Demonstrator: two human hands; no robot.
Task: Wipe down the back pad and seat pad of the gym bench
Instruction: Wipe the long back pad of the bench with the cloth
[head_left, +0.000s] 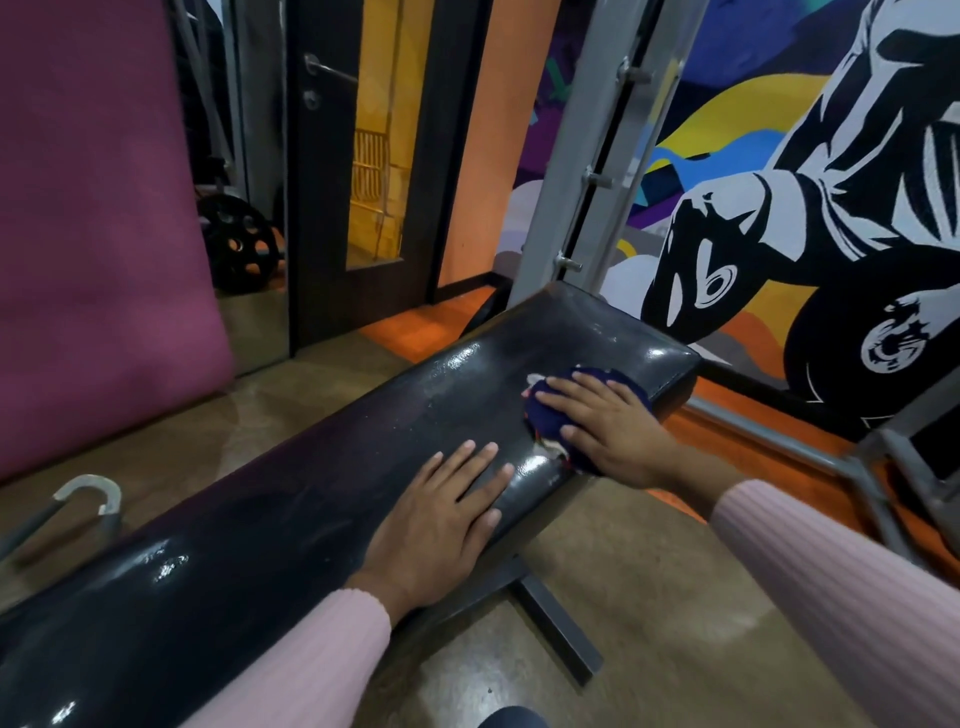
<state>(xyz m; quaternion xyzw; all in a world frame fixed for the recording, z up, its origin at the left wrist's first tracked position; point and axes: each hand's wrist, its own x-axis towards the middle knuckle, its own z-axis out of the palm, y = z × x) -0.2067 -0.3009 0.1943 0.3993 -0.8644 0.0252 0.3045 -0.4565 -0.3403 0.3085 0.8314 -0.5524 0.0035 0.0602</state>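
A long black vinyl bench pad (322, 467) runs from the lower left up to the middle right, shiny and scuffed. My right hand (608, 426) presses flat on a dark blue cloth (545, 410) near the pad's far end, by its near edge. The cloth shows red and white patches and is partly hidden under the hand. My left hand (447, 519) rests flat on the pad with fingers spread, just left of the cloth, holding nothing. Both arms wear pink ribbed sleeves.
A grey steel rack upright (597, 156) rises behind the bench's far end before a painted mural wall (779, 182). The bench's steel foot (561, 629) crosses the brown floor. A maroon mat (93, 234) leans at left, with a weight plate (239, 239) and a dark door (322, 208) behind.
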